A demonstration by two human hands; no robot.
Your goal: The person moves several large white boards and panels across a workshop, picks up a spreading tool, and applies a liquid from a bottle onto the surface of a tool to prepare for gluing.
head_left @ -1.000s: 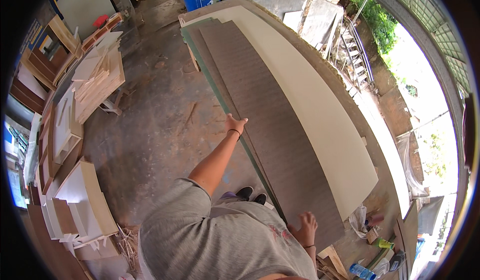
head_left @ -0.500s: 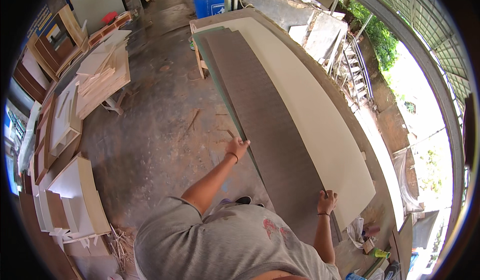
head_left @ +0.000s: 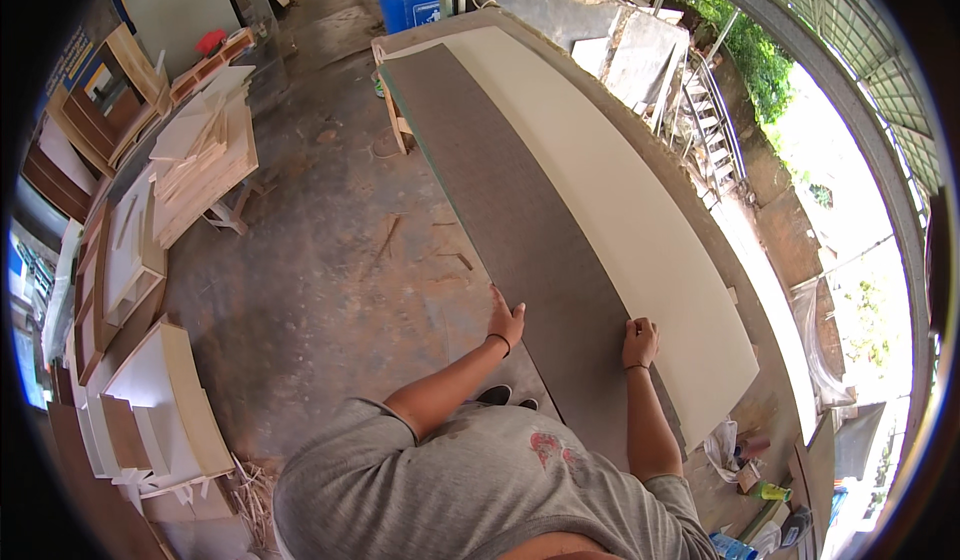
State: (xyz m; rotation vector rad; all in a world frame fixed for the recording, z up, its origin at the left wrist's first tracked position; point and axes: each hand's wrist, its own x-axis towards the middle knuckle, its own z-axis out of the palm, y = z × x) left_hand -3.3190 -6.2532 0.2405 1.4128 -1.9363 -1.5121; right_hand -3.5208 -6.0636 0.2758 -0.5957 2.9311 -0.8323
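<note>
Brown layers that showed as a stepped pair along the left side half a second ago now read as one: the brown sheet (head_left: 530, 220) has slid over the lower strip, leaving only a thin green edge (head_left: 411, 132) in sight, and the right hand (head_left: 641, 344) has gone farther up its right side. It lies lengthwise on the left part of the pale sheet (head_left: 610, 180), whose broad cream band stays bare to the right. By the look of it, evening up the left side is mostly done, though neither hand has come away, so the settling seems unfinished; the torso hides the near end. Right grip: fingers curled closed, seemingly pinching the right edge. Left hand (head_left: 506, 322): thumb parted from fingers at the left edge, but whether that grip has hold underneath, I cannot tell
</note>
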